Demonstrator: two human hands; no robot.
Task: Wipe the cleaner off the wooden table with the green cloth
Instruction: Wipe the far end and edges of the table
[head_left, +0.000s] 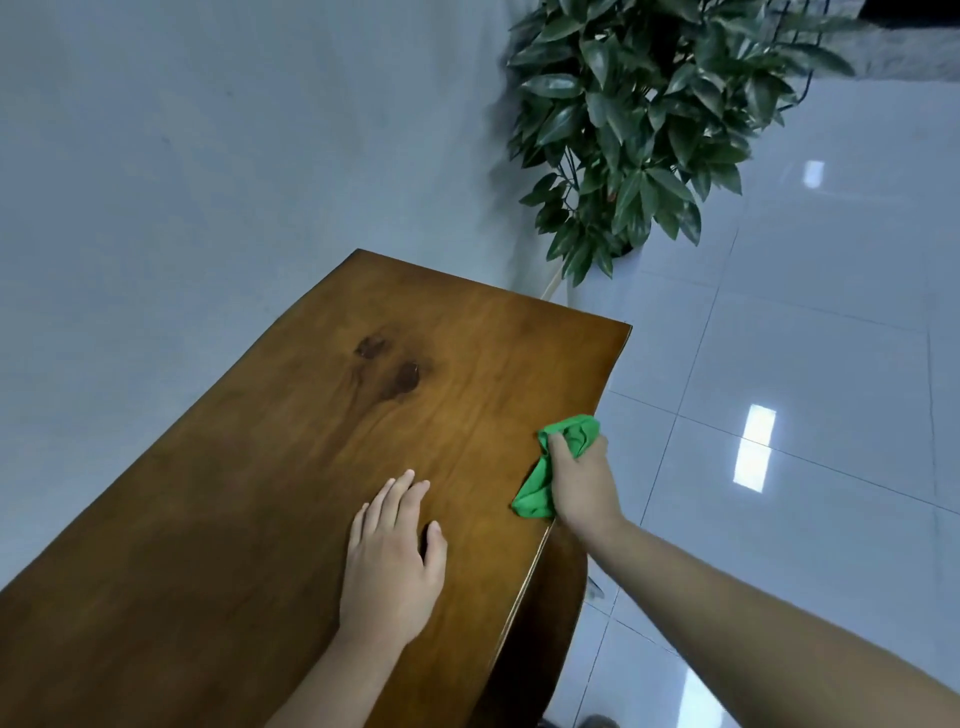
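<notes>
The wooden table (249, 493) runs from the lower left toward the upper middle. Two dark wet patches of cleaner (395, 369) lie on its far half. At the table's right edge, my right hand (582, 483) grips the bunched green cloth (556, 462); part of the cloth hangs below my fist onto the wood. My left hand (395, 561) rests flat on the tabletop, palm down with fingers slightly spread, left of the cloth. Both hands are nearer to me than the wet patches.
A pale wall (208, 156) borders the table's left side. A leafy potted plant (639, 119) stands beyond the table's far right corner. Glossy white floor tiles (805, 364) spread to the right of the table.
</notes>
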